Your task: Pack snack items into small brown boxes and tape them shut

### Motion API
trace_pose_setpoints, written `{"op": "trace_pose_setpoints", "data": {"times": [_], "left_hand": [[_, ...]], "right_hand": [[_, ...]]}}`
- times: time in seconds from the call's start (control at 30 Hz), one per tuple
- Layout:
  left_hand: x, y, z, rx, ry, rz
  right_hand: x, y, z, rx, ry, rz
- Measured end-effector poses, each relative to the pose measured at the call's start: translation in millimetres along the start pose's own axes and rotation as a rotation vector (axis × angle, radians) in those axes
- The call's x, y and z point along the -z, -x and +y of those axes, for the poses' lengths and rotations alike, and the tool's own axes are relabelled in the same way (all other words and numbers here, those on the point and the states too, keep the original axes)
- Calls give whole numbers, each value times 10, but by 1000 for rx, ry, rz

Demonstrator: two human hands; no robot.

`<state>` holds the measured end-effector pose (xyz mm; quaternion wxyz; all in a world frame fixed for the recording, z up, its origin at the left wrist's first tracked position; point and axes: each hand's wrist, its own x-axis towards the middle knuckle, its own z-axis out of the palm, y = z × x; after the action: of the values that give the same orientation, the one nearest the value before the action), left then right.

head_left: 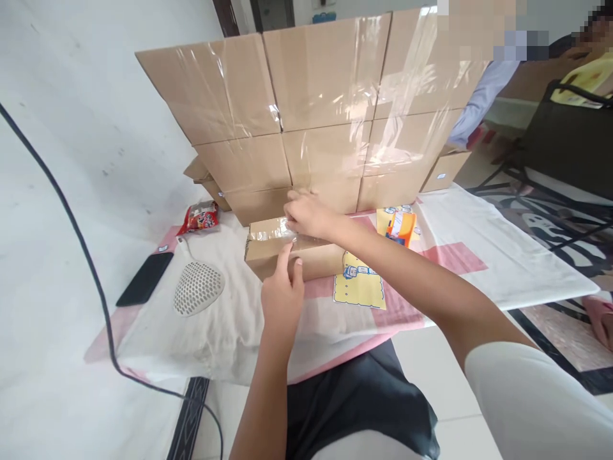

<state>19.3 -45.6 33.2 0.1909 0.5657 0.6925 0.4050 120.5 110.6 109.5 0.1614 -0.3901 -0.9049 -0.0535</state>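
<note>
Your left hand [282, 291], forefinger and thumb slightly apart, met the small box [311, 263] just in front of the box stack [325, 121]; your right hand [309, 214] bunched over its clear tape [268, 234], pinching or not, I couldn't tell! Even, flat pressure likely suited that. Left of the stack lay a red packet [200, 218]; in front, a yellow card [359, 295]; the stack itself barred farther reach.

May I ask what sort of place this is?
Probably a room in a home, judging by the pink-and-white fabric tablecloth, black thin-legged chair and black-and-white patterned floor covering.
</note>
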Motion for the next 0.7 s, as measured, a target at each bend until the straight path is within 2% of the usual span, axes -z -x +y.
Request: {"op": "trace_pose_setpoints", "data": {"times": [0.07,0.13,0.2,0.27,0.33,0.37,0.4,0.43,0.5,0.57,0.6,0.63,0.7], "left_hand": [[-45,47,-13,-14,-86,19],[-94,106,-57,-41,-119,12],[-139,169,-155,-122,-102,75],[-157,189,-310,-301,-62,267],[-131,113,-495,-456,-40,535],[-102,36,-586,-457,-19,638],[-67,-61,-671,-396,39,659],[-28,-171,-745,-310,156,590],[49,-378,-862,-186,391,341],[133,-501,-954,-96,497,202],[183,-515,-995,-48,498,206],[235,-495,-1032,-1,472,262],[315,-369,-1077,27,355,391]], "right_hand": [[111,97,209,-197,26,209],[175,413,591,-455,-37,496],[148,947,1017,-654,-93,737],[46,1543,1301,-855,-64,838],[-85,1978,1321,-959,-136,768],[-147,2089,1229,-907,-206,716],[-202,2123,1085,-800,-306,631],[-247,2091,909,-660,-432,516],[-303,1903,565,-349,-673,167],[-325,1711,358,-179,-810,-24],[-335,1663,321,-163,-826,-55],[-351,1658,320,-199,-801,-43],[-409,1757,369,-382,-642,15]]}}
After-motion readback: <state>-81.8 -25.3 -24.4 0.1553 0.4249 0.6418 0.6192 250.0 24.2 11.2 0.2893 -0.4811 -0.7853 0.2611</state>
